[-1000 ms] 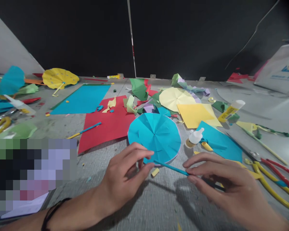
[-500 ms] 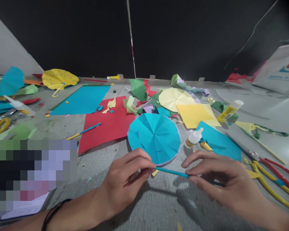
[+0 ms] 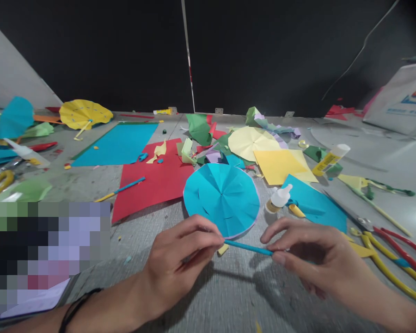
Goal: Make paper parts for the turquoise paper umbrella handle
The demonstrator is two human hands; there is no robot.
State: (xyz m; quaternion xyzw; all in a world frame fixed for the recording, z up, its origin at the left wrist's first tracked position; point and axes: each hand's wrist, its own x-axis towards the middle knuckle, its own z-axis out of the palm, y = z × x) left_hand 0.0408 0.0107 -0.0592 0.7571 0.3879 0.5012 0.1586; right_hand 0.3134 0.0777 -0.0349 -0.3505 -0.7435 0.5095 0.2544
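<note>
A thin blue rolled-paper stick [image 3: 247,247] is held level between my two hands, just above the grey work surface [image 3: 225,305]. My left hand [image 3: 185,256] pinches its left end between thumb and fingertips. My right hand [image 3: 312,259] grips the other end with thumb and index finger, the remaining fingers loosely curled; part of the stick there is hidden by the hand. Directly beyond my hands lies a pleated blue paper disc [image 3: 225,194] with a pale purple rim. A small white glue bottle [image 3: 279,199] stands upright to the right of the disc.
Red paper [image 3: 152,189], blue sheet [image 3: 119,143], yellow paper [image 3: 284,166] and a cream disc [image 3: 251,141] lie around. Scissors [image 3: 381,245] with red and yellow handles rest at right, near a glue stick [image 3: 333,159]. A dark wall [image 3: 125,55] stands behind.
Both hands keep their hold on the blue stick. The fingers of my right hand have shifted slightly, hiding the stick's far end more.
</note>
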